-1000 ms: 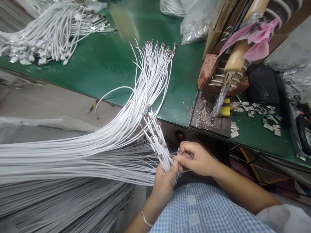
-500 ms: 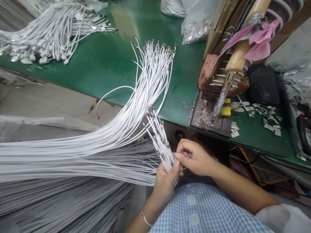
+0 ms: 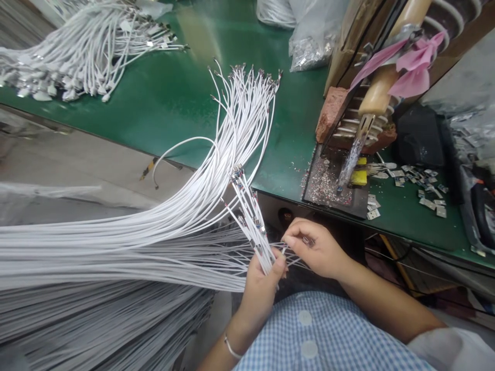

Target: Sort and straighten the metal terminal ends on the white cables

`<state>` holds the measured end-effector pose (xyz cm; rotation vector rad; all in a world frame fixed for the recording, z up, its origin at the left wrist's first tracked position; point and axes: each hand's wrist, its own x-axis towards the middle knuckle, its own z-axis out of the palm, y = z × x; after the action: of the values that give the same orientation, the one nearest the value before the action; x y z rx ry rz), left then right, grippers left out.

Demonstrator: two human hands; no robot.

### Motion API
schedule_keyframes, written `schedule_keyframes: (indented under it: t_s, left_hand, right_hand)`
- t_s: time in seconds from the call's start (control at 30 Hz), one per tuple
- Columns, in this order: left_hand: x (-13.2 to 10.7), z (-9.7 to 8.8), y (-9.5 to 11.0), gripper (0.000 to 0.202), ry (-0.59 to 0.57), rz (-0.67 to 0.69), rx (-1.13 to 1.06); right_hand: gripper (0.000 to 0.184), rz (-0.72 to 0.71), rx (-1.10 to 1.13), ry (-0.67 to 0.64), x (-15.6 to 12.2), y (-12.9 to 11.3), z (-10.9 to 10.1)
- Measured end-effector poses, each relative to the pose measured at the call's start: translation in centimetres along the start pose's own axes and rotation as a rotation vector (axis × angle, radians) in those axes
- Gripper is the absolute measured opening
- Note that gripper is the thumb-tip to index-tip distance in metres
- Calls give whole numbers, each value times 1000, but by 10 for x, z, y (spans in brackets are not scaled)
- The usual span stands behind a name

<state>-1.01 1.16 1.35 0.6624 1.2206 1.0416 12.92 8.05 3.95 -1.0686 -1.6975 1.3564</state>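
My left hand (image 3: 265, 278) is closed around a bundle of thin white cables (image 3: 251, 221), whose ends carry small metal connectors with little boards. A single cable end (image 3: 284, 248) stands up at the left thumb. My right hand (image 3: 315, 247) is closed in a pinch at the tip of that cable end. Small metal connectors (image 3: 307, 240) show between its curled fingers; the rest of what it holds is hidden. Behind the held bundle, many longer white cables (image 3: 201, 190) run from the left up onto the green bench (image 3: 174, 113).
A wooden-handled soldering iron (image 3: 359, 139) slants down over a dark tray (image 3: 328, 180) littered with solder bits. Beside it are a yellow sponge (image 3: 359, 178) and loose metal plugs (image 3: 429, 188). A pile of finished-looking cables (image 3: 88, 51) lies far left; a brick (image 3: 330, 113) supports the stand.
My right hand has drawn slightly right and up, away from my left hand, and a cable end now shows between them. The bundle in my left hand has shifted and fanned a little.
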Motion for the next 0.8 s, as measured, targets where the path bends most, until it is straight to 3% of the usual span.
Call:
schedule_keyframes:
  t_s: [0.27, 0.43, 0.67, 0.73, 0.8]
  left_hand:
    - [4, 2, -3, 12, 21, 44, -156]
    - [8, 2, -2, 12, 121, 7, -356]
    - [18, -1, 0, 23, 172, -43, -504]
    - [21, -2, -1, 28, 168, -73, -544]
    - [23, -2, -2, 30, 161, -107, -577]
  right_hand:
    - [20, 17, 79, -26, 0, 0, -5]
    - [20, -10, 77, -14, -2, -2, -17]
    - [14, 22, -239, -5, -10, 10, -33]
    - [6, -8, -389, 19, -13, 13, -33]
    - [13, -71, -480, 50, -17, 12, -31]
